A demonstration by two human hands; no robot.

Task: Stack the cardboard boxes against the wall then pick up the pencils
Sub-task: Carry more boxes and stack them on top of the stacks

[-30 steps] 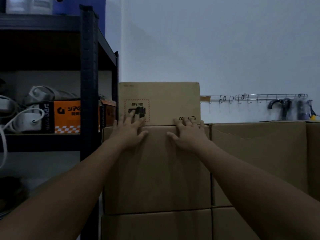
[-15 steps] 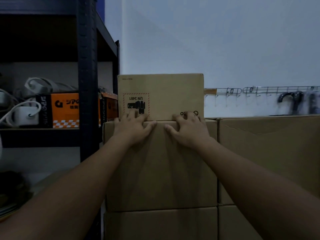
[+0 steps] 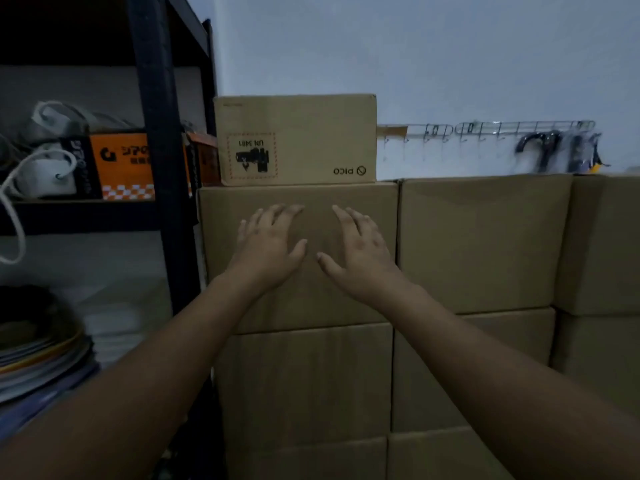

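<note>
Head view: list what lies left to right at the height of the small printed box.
white corded device → orange box → black shelf post → small printed box → wire hook rack

i'm looking at a storeroom: stacked cardboard boxes (image 3: 481, 244) against a bare wall (image 3: 415, 50), a black metal shelf rack (image 3: 156, 140) crammed with gear.

Brown cardboard boxes (image 3: 485, 237); orange, checkered carton (image 3: 121, 164).

"UN 3481", "PICO" on small box (image 3: 298, 133)
</note>
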